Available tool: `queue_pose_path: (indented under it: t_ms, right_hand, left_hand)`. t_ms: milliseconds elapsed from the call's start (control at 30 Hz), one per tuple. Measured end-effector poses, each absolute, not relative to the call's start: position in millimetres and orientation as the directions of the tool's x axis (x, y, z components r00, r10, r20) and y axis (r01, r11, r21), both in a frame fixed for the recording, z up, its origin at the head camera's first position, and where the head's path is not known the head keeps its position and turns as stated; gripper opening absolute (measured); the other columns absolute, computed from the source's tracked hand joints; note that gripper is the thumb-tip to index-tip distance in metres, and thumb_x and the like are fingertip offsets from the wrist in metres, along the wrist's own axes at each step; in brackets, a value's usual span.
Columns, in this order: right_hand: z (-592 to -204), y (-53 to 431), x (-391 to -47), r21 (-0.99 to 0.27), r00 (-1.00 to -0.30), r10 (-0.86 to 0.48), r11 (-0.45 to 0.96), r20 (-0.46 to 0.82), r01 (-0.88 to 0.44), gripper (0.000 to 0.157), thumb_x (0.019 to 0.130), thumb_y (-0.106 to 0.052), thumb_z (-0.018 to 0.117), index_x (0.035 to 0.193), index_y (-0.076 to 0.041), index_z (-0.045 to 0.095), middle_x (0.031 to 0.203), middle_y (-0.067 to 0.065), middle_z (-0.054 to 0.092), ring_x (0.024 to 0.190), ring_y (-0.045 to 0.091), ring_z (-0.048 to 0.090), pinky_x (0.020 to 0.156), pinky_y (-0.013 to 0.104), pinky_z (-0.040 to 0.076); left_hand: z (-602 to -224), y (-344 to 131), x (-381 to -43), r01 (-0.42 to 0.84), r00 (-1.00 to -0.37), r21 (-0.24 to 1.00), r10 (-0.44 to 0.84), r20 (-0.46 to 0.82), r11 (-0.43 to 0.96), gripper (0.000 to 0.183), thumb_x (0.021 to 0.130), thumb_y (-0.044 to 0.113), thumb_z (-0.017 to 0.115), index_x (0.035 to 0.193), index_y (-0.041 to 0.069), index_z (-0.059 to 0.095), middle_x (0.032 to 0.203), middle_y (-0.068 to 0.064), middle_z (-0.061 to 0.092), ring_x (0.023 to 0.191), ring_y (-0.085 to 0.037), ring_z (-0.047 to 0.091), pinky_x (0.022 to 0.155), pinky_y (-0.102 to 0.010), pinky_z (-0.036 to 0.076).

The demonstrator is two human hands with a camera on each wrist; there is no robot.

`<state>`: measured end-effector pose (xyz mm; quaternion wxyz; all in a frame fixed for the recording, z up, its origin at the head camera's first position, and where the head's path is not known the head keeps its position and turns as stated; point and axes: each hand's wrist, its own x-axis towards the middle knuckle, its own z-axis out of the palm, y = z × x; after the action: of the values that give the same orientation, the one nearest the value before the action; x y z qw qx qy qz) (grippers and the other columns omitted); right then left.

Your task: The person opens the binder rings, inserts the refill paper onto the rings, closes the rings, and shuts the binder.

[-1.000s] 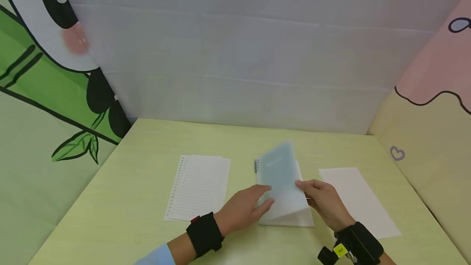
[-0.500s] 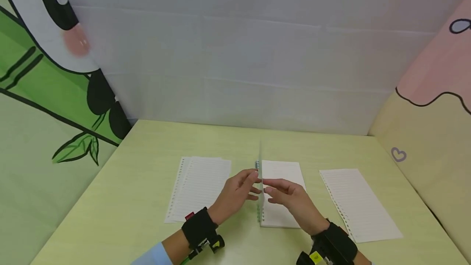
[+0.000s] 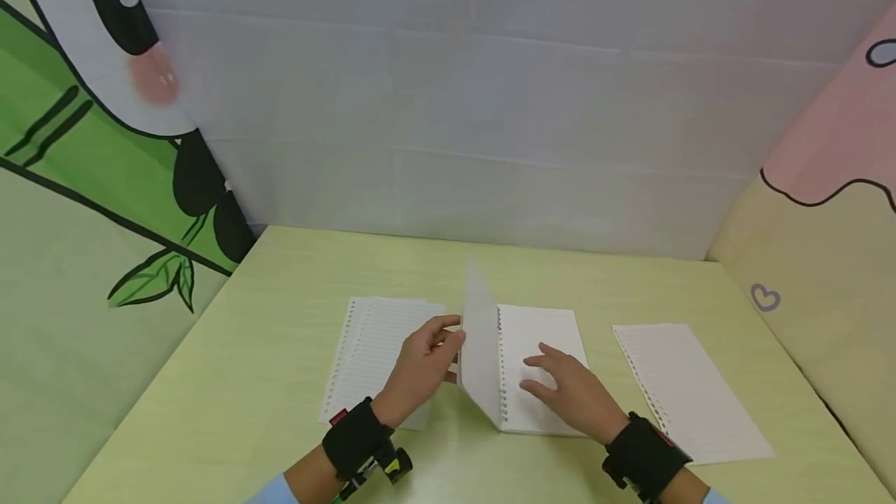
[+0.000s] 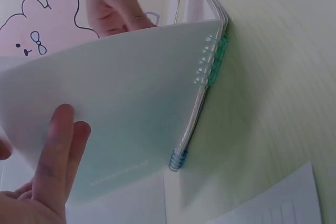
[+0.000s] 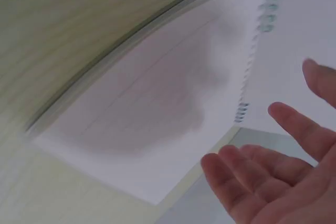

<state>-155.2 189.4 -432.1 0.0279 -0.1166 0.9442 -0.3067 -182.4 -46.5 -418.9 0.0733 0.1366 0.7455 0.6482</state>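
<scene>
A ring-bound notebook (image 3: 542,403) lies in the middle of the table, its white page facing up. The translucent bluish cover (image 4: 126,98) stands raised on the left of the binding. At its free edge my left hand (image 3: 422,360) pinches it; in the left wrist view two fingers lie along its outer face, the thumb mostly hidden. Green and blue binding rings (image 4: 214,61) show along the spine. Above the page my right hand (image 3: 577,395) holds nothing, its fingers spread and slightly bent. The right wrist view shows these fingers apart from the notebook's page (image 5: 152,103).
Loose punched lined sheets (image 3: 374,348) overlap on the left, partly behind my left hand. Another lined sheet (image 3: 693,387) lies on the right. The pale yellow table (image 3: 231,411) meets a grey backdrop (image 3: 448,99) behind and printed panels at both sides.
The notebook cover has swung from right to left, past upright, uncovering the white page. My left hand took its edge and moved left; my right hand let go and drew back over the page.
</scene>
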Motion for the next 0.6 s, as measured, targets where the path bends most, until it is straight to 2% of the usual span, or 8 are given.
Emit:
queue_pose_path:
  t_ms: [67,167,300,433,600]
  right_hand:
    - [-440.0,198.0,-156.2,-0.496,-0.963,-0.271,0.837,-0.01,-0.23,0.042,0.084,-0.026,0.07,0.116,0.001,0.069,0.136,0.034,0.054,0.124,0.045,0.049,0.101,0.059,0.043]
    - [-447.1,207.6,-154.8,-0.433,-0.951,-0.303,0.867,-0.063,-0.248,0.042,0.081,-0.024,0.073,0.114,0.002,0.069,0.131,0.037,0.055,0.12,0.047,0.051,0.099,0.059,0.044]
    - [-452.0,218.4,-154.6,-0.426,-0.946,-0.317,0.867,-0.072,-0.258,0.037,0.08,-0.022,0.074,0.108,0.001,0.072,0.121,0.03,0.065,0.117,0.044,0.054,0.099,0.058,0.043]
    - [-455.3,228.6,-155.1,-0.399,-0.935,-0.354,0.861,-0.025,-0.315,0.031,0.081,-0.021,0.073,0.103,0.001,0.073,0.111,0.022,0.07,0.111,0.04,0.057,0.096,0.056,0.047]
    - [-458.4,240.9,-152.5,-0.372,-0.936,-0.353,0.87,-0.009,-0.324,0.027,0.082,-0.018,0.071,0.103,0.0,0.073,0.109,0.02,0.07,0.108,0.039,0.058,0.094,0.055,0.048]
  left_hand:
    - [-421.4,-49.7,-181.6,0.099,-0.956,0.987,0.289,0.059,0.126,0.042,0.099,0.023,0.05,0.137,0.005,0.049,0.106,-0.028,0.067,0.086,-0.032,0.068,0.063,-0.034,0.062]
    - [-423.3,-53.7,-179.8,0.103,-0.961,0.983,0.272,0.059,0.154,0.041,0.099,0.023,0.05,0.136,0.006,0.05,0.1,-0.025,0.067,0.077,-0.023,0.065,0.062,-0.033,0.06]
    - [-425.1,-58.5,-177.4,0.127,-0.964,0.968,0.256,0.07,0.215,0.035,0.099,0.019,0.05,0.132,0.008,0.055,0.091,-0.018,0.067,0.059,-0.011,0.052,0.058,-0.029,0.052]
    - [-428.3,-62.8,-174.6,0.13,-0.967,0.956,0.248,0.064,0.261,0.034,0.097,0.014,0.049,0.129,0.007,0.058,0.091,-0.017,0.068,0.048,-0.009,0.047,0.055,-0.03,0.053]
    - [-431.7,-63.1,-173.3,0.111,-0.972,0.945,0.231,0.039,0.309,0.034,0.092,0.01,0.051,0.123,0.003,0.061,0.088,-0.016,0.068,0.049,-0.013,0.055,0.049,-0.032,0.056]
